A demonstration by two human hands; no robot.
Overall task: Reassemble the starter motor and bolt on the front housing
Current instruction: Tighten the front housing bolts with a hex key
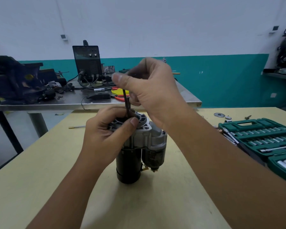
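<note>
Both hands busy — left hand (106,129) grasping front housing (143,129), right hand (149,91) pinching long bolt (126,103).

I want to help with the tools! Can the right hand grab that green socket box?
Probably not just now. The right hand is pinching a long bolt over the starter motor. The green socket box lies open on its side of the table, nothing between.

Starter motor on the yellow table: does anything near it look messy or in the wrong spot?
A little. Beside the green socket set case, a washer, loose sockets and a bolt lie scattered on the table instead of in the case. The starter motor itself stands upright and looks fine.
</note>
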